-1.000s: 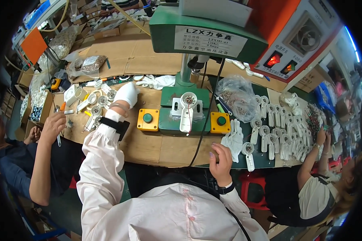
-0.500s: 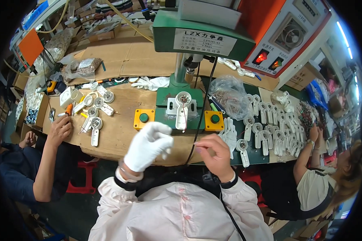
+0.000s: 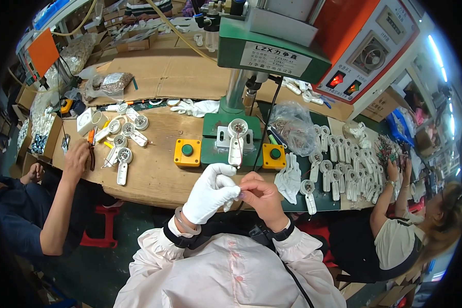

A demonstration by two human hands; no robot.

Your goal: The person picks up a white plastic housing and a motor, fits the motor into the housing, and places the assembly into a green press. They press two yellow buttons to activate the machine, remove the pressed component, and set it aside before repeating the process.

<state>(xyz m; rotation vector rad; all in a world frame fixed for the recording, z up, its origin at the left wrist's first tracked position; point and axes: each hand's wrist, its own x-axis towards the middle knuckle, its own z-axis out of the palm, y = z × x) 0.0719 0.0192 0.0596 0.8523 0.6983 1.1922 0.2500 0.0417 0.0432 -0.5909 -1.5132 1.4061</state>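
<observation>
The two hands meet over the near edge of the bench point(image 3: 154, 172). The left hand point(image 3: 210, 194) wears a white glove, its fingers curled, thumb and forefinger brought together toward the right. The right hand point(image 3: 264, 201) is bare, its fingers bent in and its thumb and forefinger tips closed together at the tips of the gloved fingers. Whether either hand grips anything small there, I cannot tell.

Just beyond the hands, a white fan point(image 3: 236, 146) sits in the green press point(image 3: 209, 154), round head away, handle toward them, a thin reddish wire along the handle. A yellow button box point(image 3: 187, 153) stands beyond the left hand, another point(image 3: 274, 156) beyond the right.

Just right of the right hand lie spare gloves point(image 3: 288, 179); farther right, rows of fans point(image 3: 350, 177), with a clear bag point(image 3: 296, 131) beyond the gloves. Well left of the left hand is a cluster of fans point(image 3: 119, 141), and past it a co-worker's hand point(image 3: 77, 156).
</observation>
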